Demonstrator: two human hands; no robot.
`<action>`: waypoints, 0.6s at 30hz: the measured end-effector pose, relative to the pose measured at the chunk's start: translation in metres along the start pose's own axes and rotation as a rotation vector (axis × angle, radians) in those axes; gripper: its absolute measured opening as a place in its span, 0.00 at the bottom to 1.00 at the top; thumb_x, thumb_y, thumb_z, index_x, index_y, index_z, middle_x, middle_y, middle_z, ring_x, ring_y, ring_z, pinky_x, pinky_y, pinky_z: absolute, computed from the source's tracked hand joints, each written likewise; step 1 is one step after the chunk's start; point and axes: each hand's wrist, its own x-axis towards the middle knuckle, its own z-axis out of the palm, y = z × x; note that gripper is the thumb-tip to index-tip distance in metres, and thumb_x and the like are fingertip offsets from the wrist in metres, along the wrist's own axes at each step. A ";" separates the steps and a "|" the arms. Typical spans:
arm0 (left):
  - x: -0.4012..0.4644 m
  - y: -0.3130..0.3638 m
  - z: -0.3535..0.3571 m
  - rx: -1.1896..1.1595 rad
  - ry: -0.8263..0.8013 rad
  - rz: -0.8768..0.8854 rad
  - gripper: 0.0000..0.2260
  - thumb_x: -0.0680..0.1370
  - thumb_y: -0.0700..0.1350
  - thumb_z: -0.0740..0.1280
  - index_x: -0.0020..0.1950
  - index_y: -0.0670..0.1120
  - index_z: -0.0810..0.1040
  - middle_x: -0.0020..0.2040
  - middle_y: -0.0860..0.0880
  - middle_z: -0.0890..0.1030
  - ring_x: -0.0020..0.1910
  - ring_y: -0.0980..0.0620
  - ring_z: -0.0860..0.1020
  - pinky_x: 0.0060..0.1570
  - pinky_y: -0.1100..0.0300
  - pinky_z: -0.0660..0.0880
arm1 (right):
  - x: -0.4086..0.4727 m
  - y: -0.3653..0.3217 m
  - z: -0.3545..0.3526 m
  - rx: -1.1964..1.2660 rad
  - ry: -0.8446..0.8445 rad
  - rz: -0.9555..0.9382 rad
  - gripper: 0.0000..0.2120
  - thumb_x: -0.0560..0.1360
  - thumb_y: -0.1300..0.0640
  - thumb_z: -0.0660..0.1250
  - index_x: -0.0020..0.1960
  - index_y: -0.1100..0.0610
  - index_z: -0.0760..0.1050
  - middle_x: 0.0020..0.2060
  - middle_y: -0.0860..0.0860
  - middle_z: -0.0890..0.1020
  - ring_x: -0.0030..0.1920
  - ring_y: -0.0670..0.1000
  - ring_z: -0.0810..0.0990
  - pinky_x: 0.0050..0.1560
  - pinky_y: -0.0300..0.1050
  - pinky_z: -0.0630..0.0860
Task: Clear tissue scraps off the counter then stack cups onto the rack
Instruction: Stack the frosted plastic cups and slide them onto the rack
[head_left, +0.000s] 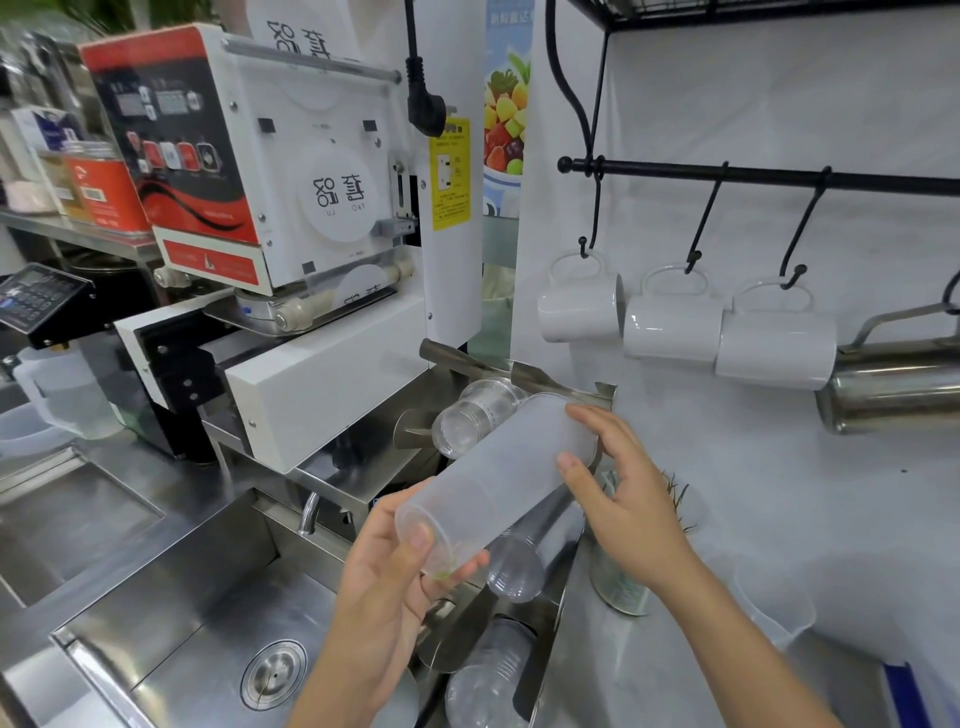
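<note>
A tall stack of frosted plastic cups (493, 478) lies tilted over the steel cup rack (545, 387), its base toward me. My left hand (384, 577) grips the stack's base end from below. My right hand (623, 499) holds its upper rim end, fingers curled around the side. In the rack's upper slot sits a clear cup stack (470, 421). Further clear cups (519, 558) lie in the slot under the held stack, and more clear cups (491, 680) in the lowest slot. I see no tissue scraps.
A cup sealing machine (291, 223) stands to the left above a steel sink (208, 587). White mugs (670, 327) and a steel pitcher (893, 384) hang from a black rail (779, 176). A glass with a plant (623, 577) stands on the white counter (779, 519).
</note>
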 end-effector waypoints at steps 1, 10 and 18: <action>0.000 0.000 0.000 -0.004 0.006 0.003 0.37 0.55 0.60 0.84 0.56 0.41 0.79 0.58 0.42 0.84 0.51 0.44 0.85 0.41 0.53 0.84 | 0.000 0.000 0.000 0.000 0.000 -0.001 0.19 0.78 0.55 0.67 0.68 0.45 0.70 0.66 0.37 0.71 0.65 0.28 0.66 0.62 0.19 0.60; 0.002 0.000 0.004 0.052 -0.002 0.038 0.31 0.56 0.59 0.85 0.52 0.44 0.82 0.55 0.45 0.85 0.50 0.45 0.85 0.43 0.52 0.85 | 0.003 0.006 0.003 0.086 0.026 0.066 0.18 0.79 0.58 0.66 0.65 0.42 0.72 0.64 0.42 0.73 0.66 0.39 0.71 0.64 0.25 0.65; 0.010 -0.003 0.014 0.118 0.017 0.062 0.26 0.60 0.56 0.83 0.52 0.45 0.83 0.58 0.41 0.83 0.50 0.38 0.83 0.43 0.53 0.84 | 0.000 0.011 0.001 -0.011 0.014 0.113 0.19 0.80 0.55 0.64 0.70 0.47 0.70 0.72 0.46 0.67 0.72 0.41 0.65 0.65 0.19 0.57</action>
